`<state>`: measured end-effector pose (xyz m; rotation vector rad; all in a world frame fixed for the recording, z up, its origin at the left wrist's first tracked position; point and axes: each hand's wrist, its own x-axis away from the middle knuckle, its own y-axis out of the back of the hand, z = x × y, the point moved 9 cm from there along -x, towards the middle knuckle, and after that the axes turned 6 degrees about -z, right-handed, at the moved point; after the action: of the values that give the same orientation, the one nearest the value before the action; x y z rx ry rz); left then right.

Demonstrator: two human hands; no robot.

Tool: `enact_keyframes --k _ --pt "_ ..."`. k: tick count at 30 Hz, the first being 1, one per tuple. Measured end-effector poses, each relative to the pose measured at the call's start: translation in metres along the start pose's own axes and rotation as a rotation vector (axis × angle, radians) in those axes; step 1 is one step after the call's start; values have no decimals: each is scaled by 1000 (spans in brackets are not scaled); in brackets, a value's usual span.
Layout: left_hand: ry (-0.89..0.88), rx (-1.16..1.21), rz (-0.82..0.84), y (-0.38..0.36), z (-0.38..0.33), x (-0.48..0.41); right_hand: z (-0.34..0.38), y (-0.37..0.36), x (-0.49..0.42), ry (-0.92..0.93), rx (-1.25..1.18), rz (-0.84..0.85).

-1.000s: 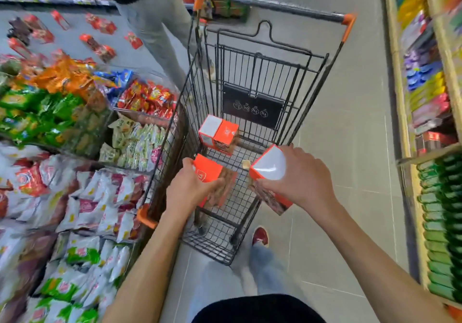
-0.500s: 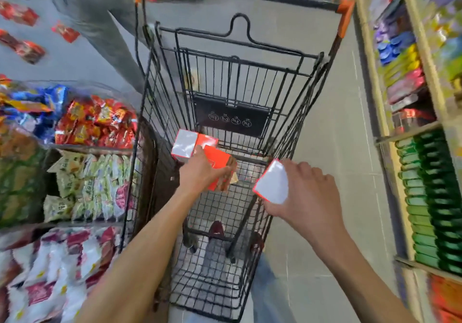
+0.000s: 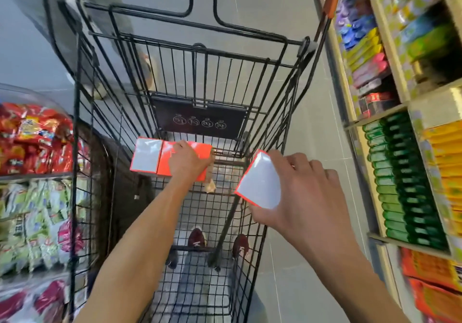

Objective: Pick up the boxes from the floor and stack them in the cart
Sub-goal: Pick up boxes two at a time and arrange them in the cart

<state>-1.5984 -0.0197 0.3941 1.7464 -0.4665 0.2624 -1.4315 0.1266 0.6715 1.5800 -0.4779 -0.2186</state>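
A black wire cart (image 3: 82, 127) fills the middle of the view. Deep inside it, at the far end of the basket floor, lies an orange box with a white face (image 3: 146, 155). My left hand (image 3: 186, 161) reaches down into the basket and holds a second orange box (image 3: 203, 152) right beside that one, touching it. My right hand (image 3: 297, 192) is at the cart's right rim and grips a third box (image 3: 261, 182), its white face with an orange edge turned toward me.
Bins of snack bags (image 3: 35, 137) stand on the left, close against the cart. Shelves of packaged goods (image 3: 405, 177) line the right. Another person's legs (image 3: 87, 22) stand beyond the cart's far left. My red shoes (image 3: 197, 237) show through the basket floor.
My left hand has carried its orange box forward and down to the box lying in the cart. My right hand with its box has stayed at the right rim. The view has closed in.
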Motion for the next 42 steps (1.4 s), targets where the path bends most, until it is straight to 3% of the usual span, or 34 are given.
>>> enact_keyframes --k 13,21,24,27,29,31,33,36,42 --pt "43 -145 -64 -42 18 -15 7 -6 -2 11 49 -78" --pt "-73 -200 -93 0 41 -11 18 -8 -4 7 77 -50" --pt "-173 -221 -197 61 66 -1 26 -10 -4 -12 72 -43" --pt "-298 -192 -475 140 90 26 38 -11 -9 -9 70 -15" --pt "-293 -134 -678 184 117 50 50 -16 -17 -6 65 14" --pt "-200 -62 -776 206 146 68 64 -22 -27 -12 58 14" --pt "-89 43 -727 205 173 69 77 -27 -39 -16 43 -6" --pt "45 201 -490 174 206 55 92 -39 -55 -35 -5 0" --pt "43 395 -368 149 205 52 81 -126 -86 -275 -217 161"
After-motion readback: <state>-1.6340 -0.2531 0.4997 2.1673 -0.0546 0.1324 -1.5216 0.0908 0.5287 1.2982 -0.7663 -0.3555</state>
